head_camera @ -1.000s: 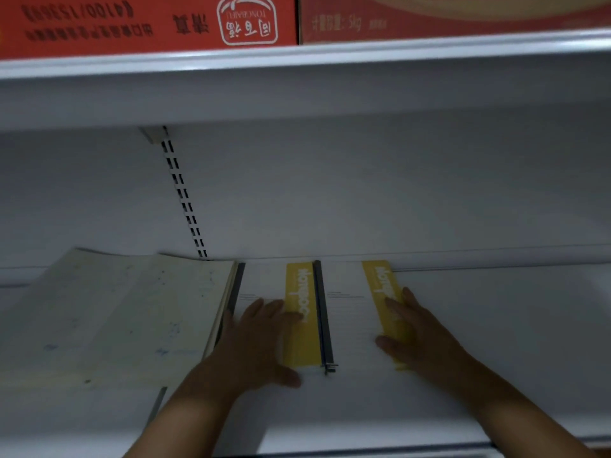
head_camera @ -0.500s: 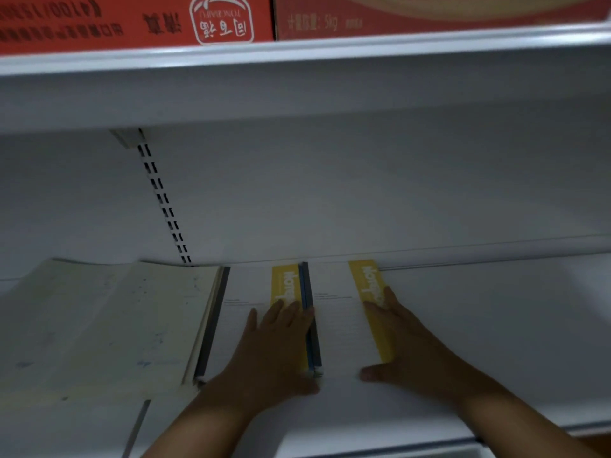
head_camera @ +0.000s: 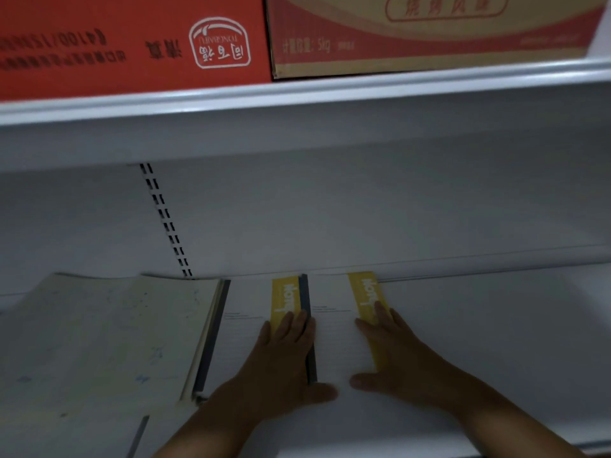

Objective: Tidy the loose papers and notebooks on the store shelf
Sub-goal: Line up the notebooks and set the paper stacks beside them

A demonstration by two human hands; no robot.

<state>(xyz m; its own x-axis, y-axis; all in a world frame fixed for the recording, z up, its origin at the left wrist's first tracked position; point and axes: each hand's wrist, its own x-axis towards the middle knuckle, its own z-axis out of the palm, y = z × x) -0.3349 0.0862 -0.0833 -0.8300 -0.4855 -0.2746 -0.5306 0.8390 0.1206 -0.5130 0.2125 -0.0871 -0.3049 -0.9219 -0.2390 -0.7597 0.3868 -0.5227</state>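
Cream papers [head_camera: 99,342] lay flat to the left of the left hand [head_camera: 281,368], just beside the left notebook [head_camera: 244,325]. That hand pressed flat on this notebook, with straight fingers over its yellow band and the thumb spread. The right notebook [head_camera: 334,332] touched the first and lay between the hands. The right hand [head_camera: 403,358] rested flat and unclenched on its yellow band. The white shelf [head_camera: 496,342] stretched right of that hand. Red boxes [head_camera: 132,38] stood above both hands.

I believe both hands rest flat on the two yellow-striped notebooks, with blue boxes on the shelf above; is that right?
Not quite: the boxes on the shelf above are red, not blue, as the head view shows. The left hand and right hand do rest flat on the yellow-striped notebooks.
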